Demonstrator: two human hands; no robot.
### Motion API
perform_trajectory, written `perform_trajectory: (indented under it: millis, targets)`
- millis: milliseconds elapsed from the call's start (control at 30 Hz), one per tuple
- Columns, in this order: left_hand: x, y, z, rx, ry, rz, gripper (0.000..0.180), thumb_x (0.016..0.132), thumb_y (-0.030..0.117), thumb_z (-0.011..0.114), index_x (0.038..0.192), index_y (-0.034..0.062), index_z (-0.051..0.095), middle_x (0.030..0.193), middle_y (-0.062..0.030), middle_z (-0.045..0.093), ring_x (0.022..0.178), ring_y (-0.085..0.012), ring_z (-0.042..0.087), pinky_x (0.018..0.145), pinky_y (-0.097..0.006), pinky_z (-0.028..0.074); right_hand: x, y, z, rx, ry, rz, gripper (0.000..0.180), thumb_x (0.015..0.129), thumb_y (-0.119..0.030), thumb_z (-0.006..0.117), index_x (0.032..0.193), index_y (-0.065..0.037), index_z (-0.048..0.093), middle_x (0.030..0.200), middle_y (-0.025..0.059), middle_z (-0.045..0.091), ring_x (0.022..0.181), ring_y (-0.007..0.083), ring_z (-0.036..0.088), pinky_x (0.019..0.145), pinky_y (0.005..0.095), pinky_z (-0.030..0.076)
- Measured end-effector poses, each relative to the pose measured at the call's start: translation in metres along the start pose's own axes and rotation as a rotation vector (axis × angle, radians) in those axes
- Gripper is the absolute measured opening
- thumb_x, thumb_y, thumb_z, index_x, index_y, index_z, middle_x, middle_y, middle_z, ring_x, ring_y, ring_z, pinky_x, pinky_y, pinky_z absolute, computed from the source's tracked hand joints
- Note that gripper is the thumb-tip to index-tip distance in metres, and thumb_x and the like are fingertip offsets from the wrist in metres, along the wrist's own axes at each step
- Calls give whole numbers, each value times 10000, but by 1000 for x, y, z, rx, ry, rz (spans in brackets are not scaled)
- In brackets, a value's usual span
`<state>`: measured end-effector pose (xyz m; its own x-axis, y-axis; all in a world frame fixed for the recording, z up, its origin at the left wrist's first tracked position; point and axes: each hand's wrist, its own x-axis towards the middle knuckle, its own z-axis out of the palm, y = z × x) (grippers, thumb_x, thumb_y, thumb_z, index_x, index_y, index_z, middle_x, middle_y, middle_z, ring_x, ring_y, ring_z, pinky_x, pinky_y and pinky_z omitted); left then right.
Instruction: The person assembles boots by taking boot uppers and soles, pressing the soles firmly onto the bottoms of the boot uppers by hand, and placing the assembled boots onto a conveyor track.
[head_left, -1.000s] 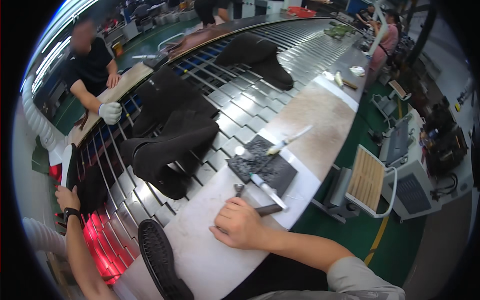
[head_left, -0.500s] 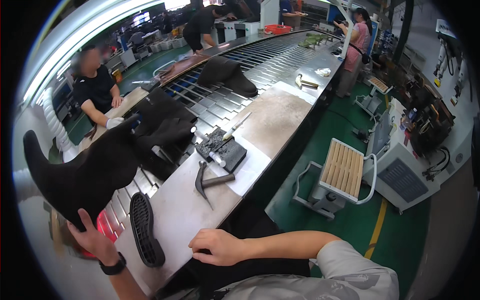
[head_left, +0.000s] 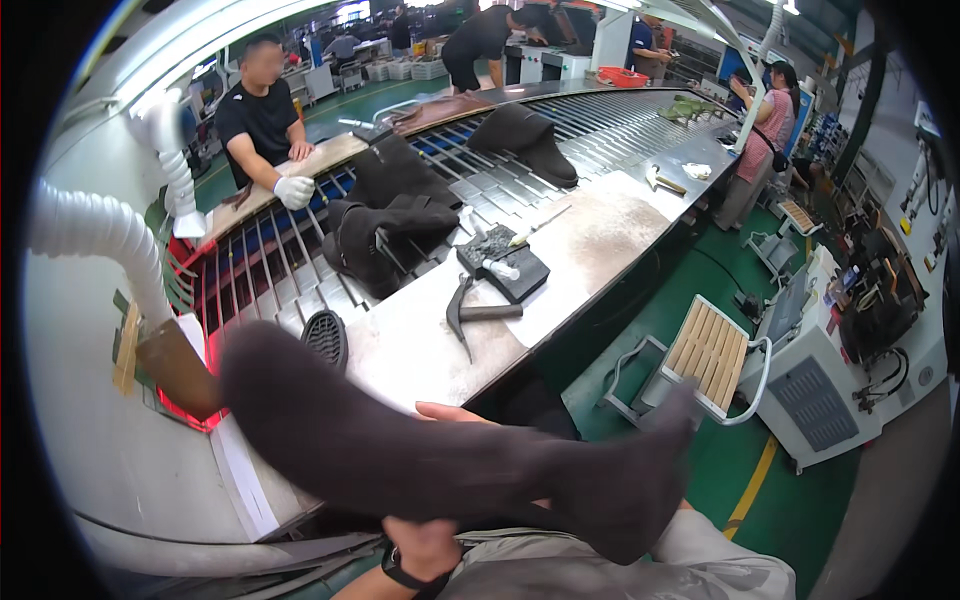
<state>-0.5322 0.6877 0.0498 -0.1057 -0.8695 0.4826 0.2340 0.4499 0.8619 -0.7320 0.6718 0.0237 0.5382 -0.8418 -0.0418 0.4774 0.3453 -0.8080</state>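
Observation:
A tall dark boot (head_left: 440,450), smeared by motion, lies across the front of my body, hiding much of both hands. Under its lower edge is my left hand (head_left: 425,545), with a black watch on the wrist; its blurred fingers close on the boot. Behind the upper edge only part of my right hand (head_left: 448,411) shows, so its grip is hidden. A black ridged sole (head_left: 325,338) on the bench is partly covered by the boot's left end. Beyond it lies a hammer (head_left: 488,313), beside a black block (head_left: 518,280) carrying a brush (head_left: 535,228) and a white tube (head_left: 500,269).
More dark boots (head_left: 385,235) rest at the metal roller conveyor (head_left: 450,160). Another hammer (head_left: 664,181) lies at the bench's far right. Across the conveyor stands a person (head_left: 262,120) with a white glove. A slatted stand (head_left: 710,345) is on the right, a ribbed hose (head_left: 100,235) on the left.
The boot has come from the far left to across my front, with my left hand moving right and nearer. My right hand, earlier visible at the bench edge, is now mostly behind the boot.

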Motion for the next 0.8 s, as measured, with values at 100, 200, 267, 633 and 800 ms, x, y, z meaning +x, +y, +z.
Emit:
perform_trajectory:
  millis: [100, 200, 267, 633, 800]
  targets:
    - [11, 2, -12, 1051, -280, 199, 869, 792, 275, 970, 1482, -51, 553, 1415, -224, 628, 1272, -354, 645, 1100, -475, 495, -10, 20, -35, 596, -62, 270, 509, 1075, -369, 683, 1386, 32, 640, 1125, 209, 778, 962, 278, 787, 858, 406, 645]
    - [8, -38, -38, 243, -207, -207, 1215, 767, 448, 997, 1634, -48, 305, 1568, -238, 521, 1455, -370, 526, 1237, -484, 383, -11, 95, -108, 381, -252, 36, 669, 1047, -505, 687, 1396, 62, 626, 1145, 220, 774, 944, 239, 794, 809, 380, 664]
    - [23, -53, -39, -187, -36, -229, 1233, 868, 365, 950, 1686, -41, 122, 1632, -244, 455, 1473, -352, 522, 1254, -461, 388, -8, 103, -109, 440, -375, 203, 712, 1034, -542, 696, 1398, 66, 623, 1168, 212, 771, 938, 227, 793, 808, 360, 659]
    - [31, -77, -14, 83, -175, -172, 943, 861, 60, 914, 1619, -40, 362, 1408, -324, 678, 1312, -325, 695, 1140, -433, 528, 27, 139, -128, 293, 187, 63, 493, 1120, -381, 477, 1339, 9, 685, 1248, 134, 762, 1128, 201, 730, 1010, 355, 568]
    - [38, -82, -15, 163, -219, -120, 877, 864, 57, 912, 1583, -59, 423, 1400, -330, 682, 1310, -333, 700, 1141, -440, 525, 27, 135, -127, 283, 214, 108, 521, 1097, -365, 475, 1389, 27, 656, 1289, 148, 748, 1163, 226, 722, 1024, 364, 569]
